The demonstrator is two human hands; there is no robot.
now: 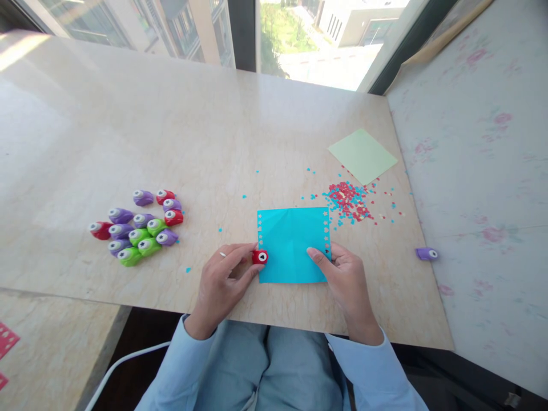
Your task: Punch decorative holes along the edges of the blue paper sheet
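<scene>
A blue sheet of paper lies before me on the tabletop, with small shapes punched along its left and right edges. At its left edge sits a red craft punch with a dark heart mark on its top. My left hand is closed on this punch between thumb and fingers. My right hand pinches the sheet's right edge, thumb on top and fingers underneath. Whether paper is inside the punch's slot is hidden.
Several purple, green and red punches stand at the left. Red and blue paper bits are heaped at the right, below a pale green sheet. One purple punch lies by the flowered wall.
</scene>
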